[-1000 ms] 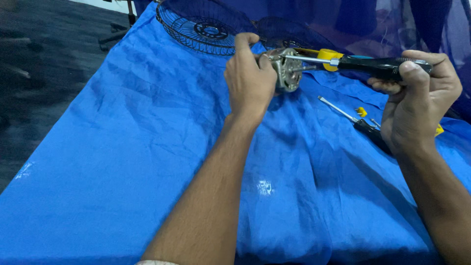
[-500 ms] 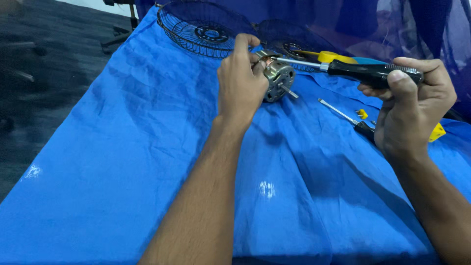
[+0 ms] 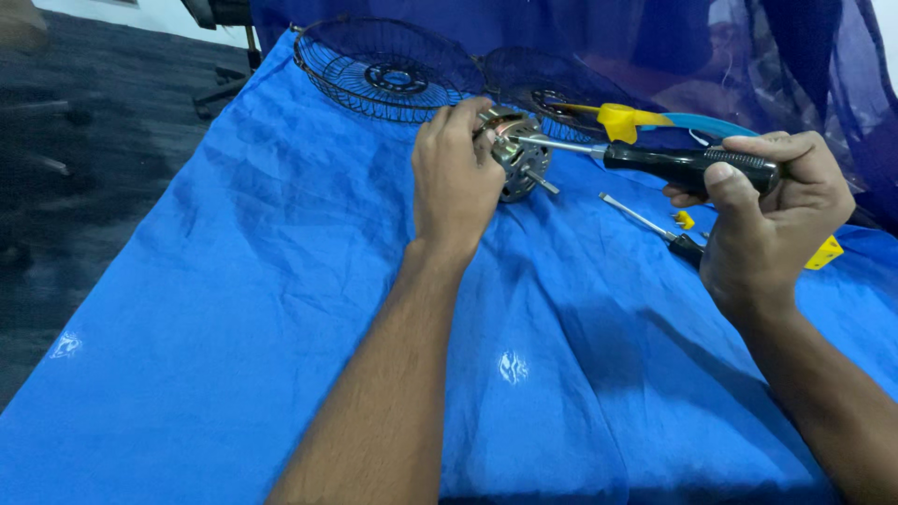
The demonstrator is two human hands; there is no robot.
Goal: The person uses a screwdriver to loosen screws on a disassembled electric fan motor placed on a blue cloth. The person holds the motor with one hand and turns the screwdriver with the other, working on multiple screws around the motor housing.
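Our left hand [image 3: 456, 182] grips the fan motor [image 3: 517, 157] in closed fingers; our right hand [image 3: 767, 220] clasps the screwdriver [image 3: 655, 161], tip on the motor.

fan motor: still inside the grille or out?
Out. Left hand holds the motor above the cloth; wire grille lies apart behind.

Dark floor [image 3: 84, 187], blue cloth [image 3: 234, 327] over table, dark blue drape [image 3: 580, 28] behind

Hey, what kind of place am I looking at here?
Likely a makeshift repair spot: a blue cloth covers the table, with wire fan guards, a small motor and a screwdriver in hand.
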